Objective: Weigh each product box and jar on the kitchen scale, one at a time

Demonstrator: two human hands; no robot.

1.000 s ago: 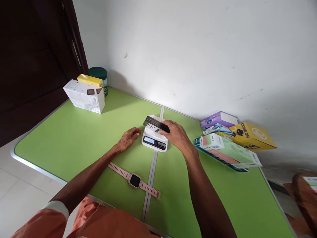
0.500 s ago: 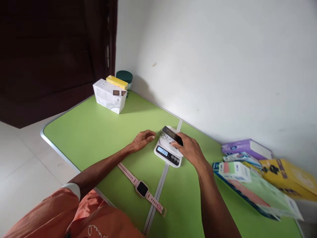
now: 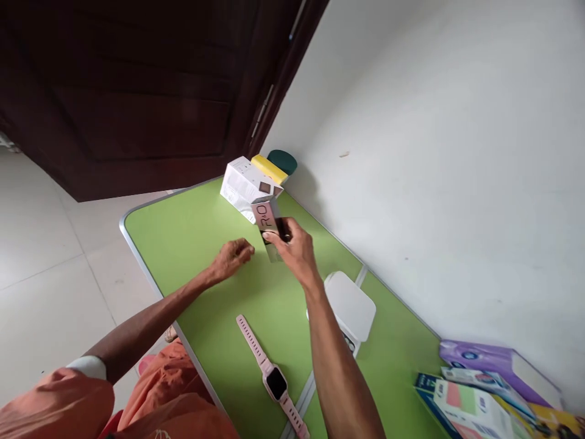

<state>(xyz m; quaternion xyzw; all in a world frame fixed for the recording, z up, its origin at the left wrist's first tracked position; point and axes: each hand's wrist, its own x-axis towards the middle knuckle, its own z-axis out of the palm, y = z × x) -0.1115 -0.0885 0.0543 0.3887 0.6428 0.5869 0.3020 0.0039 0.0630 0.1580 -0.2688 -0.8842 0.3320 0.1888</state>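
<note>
My right hand (image 3: 297, 247) grips a slim, shiny box (image 3: 266, 214) with dark lettering on its face. The box is tilted upright above the green table, in front of a white carton (image 3: 242, 183). My left hand (image 3: 232, 259) hovers just left of the box, its fingers curled in loosely with nothing visible in them. A white digital scale (image 3: 350, 302) stands behind my right forearm, which hides part of its display; its plate is bare. Nearer to me lies a pink-strapped smartwatch (image 3: 276, 383), stretched out flat.
Beside the carton are a yellow box (image 3: 269, 169) and a dark green lid (image 3: 282, 161). At the right lie a purple pack (image 3: 489, 363) and several packages (image 3: 475, 402). The green table (image 3: 183, 235) meets a white wall; a dark door (image 3: 150, 91) stands beyond.
My right hand has lifted the box off the scale and carried it left, towards the white carton. My left hand has moved left and curled. The view has turned left.
</note>
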